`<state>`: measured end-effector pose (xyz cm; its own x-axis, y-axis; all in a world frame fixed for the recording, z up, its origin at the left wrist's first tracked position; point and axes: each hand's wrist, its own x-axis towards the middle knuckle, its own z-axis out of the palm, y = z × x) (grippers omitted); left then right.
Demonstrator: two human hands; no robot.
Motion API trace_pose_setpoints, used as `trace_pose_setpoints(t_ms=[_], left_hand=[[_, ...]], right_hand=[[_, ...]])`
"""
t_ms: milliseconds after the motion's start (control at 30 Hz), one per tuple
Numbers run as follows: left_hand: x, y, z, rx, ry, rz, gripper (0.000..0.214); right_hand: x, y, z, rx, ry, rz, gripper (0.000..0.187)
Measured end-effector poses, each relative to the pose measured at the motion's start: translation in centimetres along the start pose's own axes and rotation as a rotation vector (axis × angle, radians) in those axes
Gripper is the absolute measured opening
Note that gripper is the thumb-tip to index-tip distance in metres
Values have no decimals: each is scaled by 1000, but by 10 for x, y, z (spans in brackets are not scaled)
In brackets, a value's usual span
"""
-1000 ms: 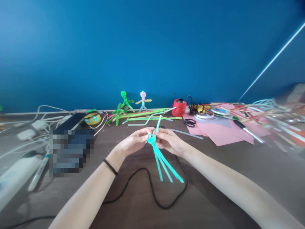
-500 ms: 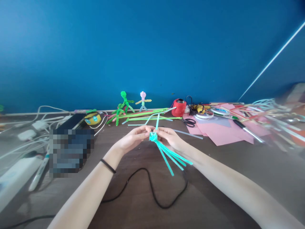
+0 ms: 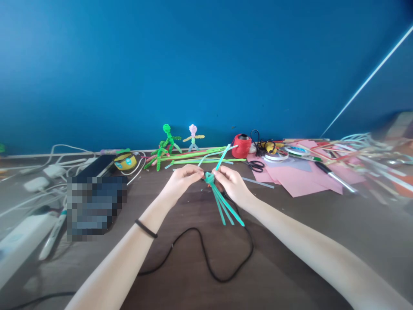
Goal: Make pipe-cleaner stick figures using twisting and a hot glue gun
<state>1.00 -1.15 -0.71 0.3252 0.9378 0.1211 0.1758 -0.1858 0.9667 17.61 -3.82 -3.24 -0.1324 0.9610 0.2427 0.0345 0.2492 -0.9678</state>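
Between my hands, above the dark table, is a bundle of turquoise pipe cleaners [image 3: 209, 178], coiled into a knot at the top. Several loose ends fan down toward me, and one strand points up and to the right. My left hand [image 3: 183, 181] pinches the left side of the knot with thumb and fingertips. On the other side, my right hand [image 3: 232, 184] is closed on the knot's right edge and the base of the upward strand. Its lower fingers are partly hidden behind the bundle. Beyond stand a green pipe-cleaner figure [image 3: 168, 137] and a pink-headed figure [image 3: 193, 137].
Behind my hands lie green pipe cleaners [image 3: 200, 153], scissors [image 3: 256, 166] and a red spool [image 3: 241, 146]. Pink paper [image 3: 303, 181] and a pen [image 3: 335, 177] are right. A black cord [image 3: 206, 258] curves in front; a white power strip [image 3: 26, 245] lies left.
The knot has turned and risen slightly. Its upward strand now leans right instead of standing nearly straight, and the loose ends hang more steeply, closer together. Both hands have shifted a little upward.
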Motion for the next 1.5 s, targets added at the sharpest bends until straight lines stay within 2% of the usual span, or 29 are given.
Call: trace_pose_setpoints(t_ms=[167,367,667,933,1167,1500], left_hand=[[-2,3,5,92,12,-13,19],[-2,3,7,35,-16,-71,18],[-2,-5,3,-146,-117,-25,16],[-1,-8,1,-237,-190,-9,15],[-2,-10,-1,-320,-250,20,11],[-2,-12,-3,-406,-337,35,8]], right_hand=[[-2,1,1,-30,18,-27,27],[-2,-1,2,23,19,-13,27],[3,8,0,416,-35,79,17],[5,7,-2,610,-118,210,9],[5,8,-2,628,-161,173,5],[3,3,0,618,-158,122,5]])
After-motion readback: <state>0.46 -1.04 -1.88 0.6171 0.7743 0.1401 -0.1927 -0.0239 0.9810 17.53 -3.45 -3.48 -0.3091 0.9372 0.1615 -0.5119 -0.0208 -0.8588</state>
